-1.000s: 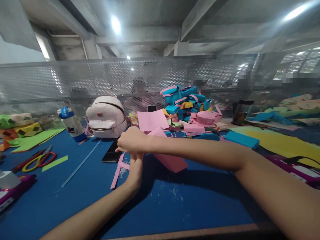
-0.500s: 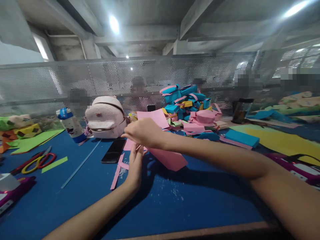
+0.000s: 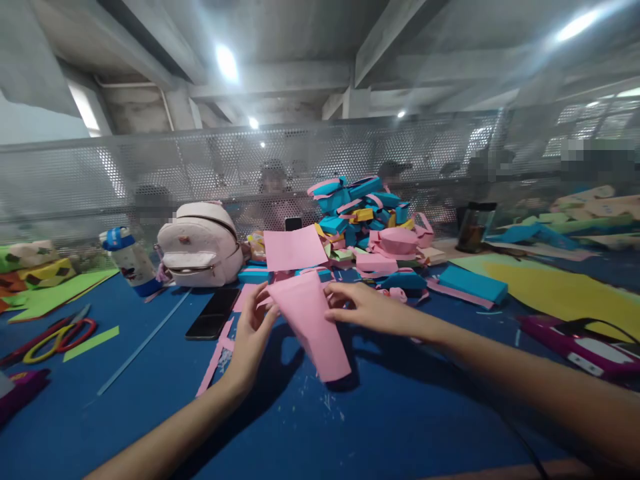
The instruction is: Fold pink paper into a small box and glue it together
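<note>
A folded piece of pink paper (image 3: 313, 327) is held between my hands above the blue table, its lower end angled down toward me. My left hand (image 3: 253, 333) has thumb and fingers curled at the paper's upper left corner. On the other side, the bent fingers of my right hand (image 3: 360, 308) grip the right edge; some fingertips are hidden behind the sheet. Just beyond lies a flat pink sheet (image 3: 295, 248). Narrow pink strips (image 3: 215, 360) and small white scraps lie to the left of my left hand.
A black phone (image 3: 213, 313), white backpack (image 3: 200, 243) and bottle (image 3: 131, 263) stand left. Scissors (image 3: 60, 340) lie further left. A heap of blue and pink paper pieces (image 3: 370, 213) rises behind. At right are a blue box (image 3: 473, 283), yellow sheets (image 3: 550, 283) and a purple device (image 3: 580, 347).
My right hand has moved from above my left hand to the paper's right side. The folded pink paper has turned and now hangs between both hands. The view has shifted slightly.
</note>
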A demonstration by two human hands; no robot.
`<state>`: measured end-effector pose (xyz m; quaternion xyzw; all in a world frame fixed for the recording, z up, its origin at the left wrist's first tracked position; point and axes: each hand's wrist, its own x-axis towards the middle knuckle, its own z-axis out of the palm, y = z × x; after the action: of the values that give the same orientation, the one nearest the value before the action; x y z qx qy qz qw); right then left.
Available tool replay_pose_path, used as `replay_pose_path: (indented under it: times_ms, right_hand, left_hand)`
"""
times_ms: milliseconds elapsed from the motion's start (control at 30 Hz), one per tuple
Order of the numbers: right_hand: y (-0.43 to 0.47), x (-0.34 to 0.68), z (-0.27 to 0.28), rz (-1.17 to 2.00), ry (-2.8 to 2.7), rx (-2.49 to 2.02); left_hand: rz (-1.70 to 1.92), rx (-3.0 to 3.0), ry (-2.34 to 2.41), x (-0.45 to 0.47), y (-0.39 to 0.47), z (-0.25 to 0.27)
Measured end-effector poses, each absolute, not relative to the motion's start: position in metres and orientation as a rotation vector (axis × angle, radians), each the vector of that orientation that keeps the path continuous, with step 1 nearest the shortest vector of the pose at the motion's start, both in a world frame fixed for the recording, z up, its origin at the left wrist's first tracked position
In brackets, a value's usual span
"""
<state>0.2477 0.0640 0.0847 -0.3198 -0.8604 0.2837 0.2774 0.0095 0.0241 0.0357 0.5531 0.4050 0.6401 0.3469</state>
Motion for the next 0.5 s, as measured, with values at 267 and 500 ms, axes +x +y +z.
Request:
replay_pose_path:
  times_ms: [267, 500]
  right_hand:
    - [0.072, 0.247, 0.070, 1.260, -1.905, -0.711]
    - [0.079, 0.241, 0.072, 1.064, -1.795, -0.641]
  left_hand:
    - [1.638, 1.705, 1.160, 0.012, 0.027, 0.054]
    - [1.713, 1.814, 1.040, 0.018, 0.027, 0.067]
